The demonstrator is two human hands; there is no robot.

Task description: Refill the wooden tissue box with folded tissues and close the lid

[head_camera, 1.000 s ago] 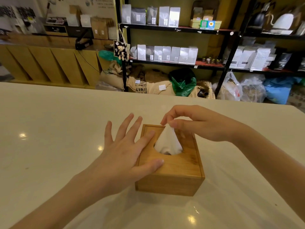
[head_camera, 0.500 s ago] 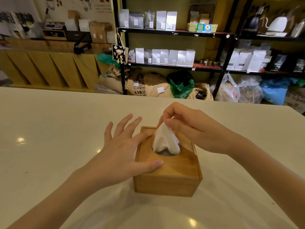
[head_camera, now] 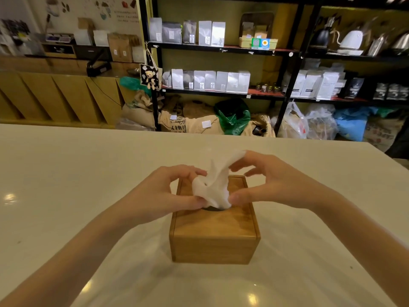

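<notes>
A square wooden tissue box [head_camera: 214, 238] stands on the white table [head_camera: 66, 185] in front of me, its lid closed flat. A white tissue [head_camera: 213, 187] sticks up out of the round hole in the lid and is spread wide. My left hand [head_camera: 168, 193] pinches the tissue's left side between thumb and fingers. My right hand [head_camera: 265, 182] holds its right side, thumb low by the hole and fingers at the upper corner. The hole is mostly hidden by the tissue and both thumbs.
Beyond the table's far edge stand black shelves [head_camera: 221, 49] with silver and white pouches, sacks and plastic bags [head_camera: 232, 118] on the floor, and a wooden counter [head_camera: 55, 96] at the left.
My left hand lifted off the lid and took hold of the tissue's left side. The tissue, earlier a narrow peak pinched by the right hand, is now pulled higher and spread between both hands.
</notes>
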